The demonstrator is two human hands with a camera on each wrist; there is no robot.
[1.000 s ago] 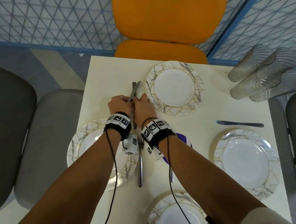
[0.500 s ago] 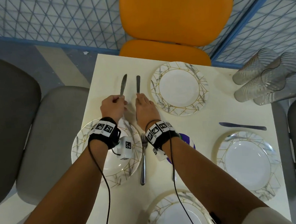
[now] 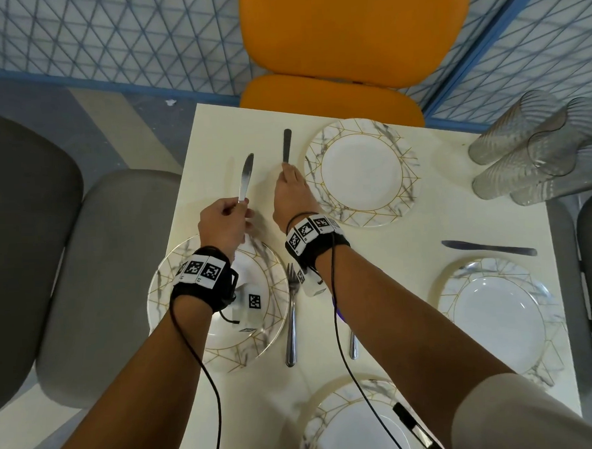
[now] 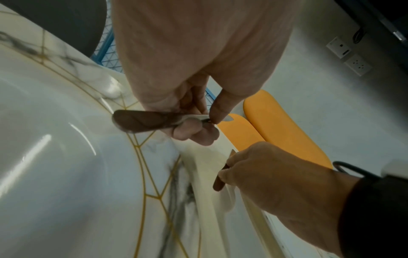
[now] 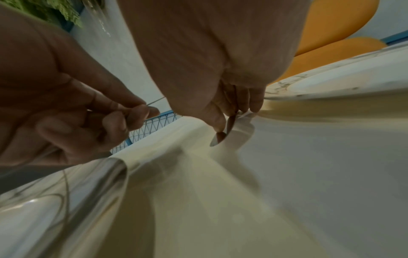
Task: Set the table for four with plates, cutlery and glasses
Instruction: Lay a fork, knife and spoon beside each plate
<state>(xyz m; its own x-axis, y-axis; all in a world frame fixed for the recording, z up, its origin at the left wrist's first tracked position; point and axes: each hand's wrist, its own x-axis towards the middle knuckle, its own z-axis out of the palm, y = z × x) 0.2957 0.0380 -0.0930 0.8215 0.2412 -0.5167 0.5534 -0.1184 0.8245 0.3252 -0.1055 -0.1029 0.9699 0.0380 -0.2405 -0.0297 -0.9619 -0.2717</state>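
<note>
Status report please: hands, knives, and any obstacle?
Left hand grips knife. Right hand pinches second knife beside far plate. Nothing in the way.

Black wrist straps (image 3: 201, 284) carry checkered markers, cables.

The cream square table (image 3: 214, 132) carries four marble-patterned plates (image 3: 362, 171), a dark knife (image 3: 488, 248), a steel fork (image 3: 290, 327) and ribbed glasses (image 3: 524, 150).

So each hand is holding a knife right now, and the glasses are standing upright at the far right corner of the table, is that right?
Not quite. The left hand and right hand each hold a knife, but the glasses at the far right corner lie on their sides, not upright, as the head view shows.
</note>
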